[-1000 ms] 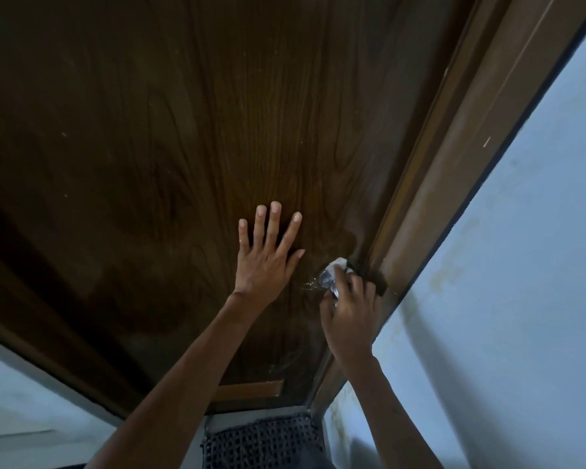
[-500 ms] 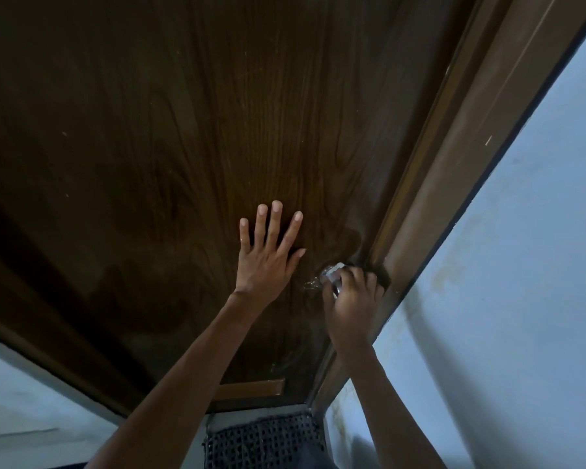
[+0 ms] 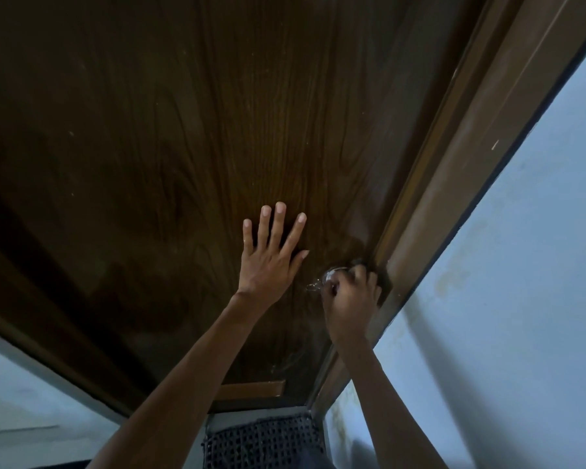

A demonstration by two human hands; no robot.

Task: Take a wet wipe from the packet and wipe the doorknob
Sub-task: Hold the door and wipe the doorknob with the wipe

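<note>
At the right edge of the door [image 3: 183, 147], head view: the right hand [image 3: 351, 296] is curling round the knob [image 3: 330, 276], wipe hidden. The left hand [image 3: 271, 255] is pressing the door flat, fingers spread. The knob is probably feeling hard and slick, so wrapping right round it suits.

Head view, wide-angle, single camera worn on the head. It is being pointed forward and down at a dark wooden door [image 3: 217, 130], which is being viewed from close range and is being allowed to fill most of the picture. The view is being held tilted: the door frame [image 3: 471, 184] is being rendered as a diagonal from top right to bottom centre. A pale blue wall [image 3: 521, 299] is being taken in at right, a woven mat [image 3: 264, 441] at the bottom edge. Both forearms are being seen entering from below; the left hand [image 3: 268, 262], right hand [image 3: 351, 299] and doorknob [image 3: 329, 277] are being framed just below centre.
</note>
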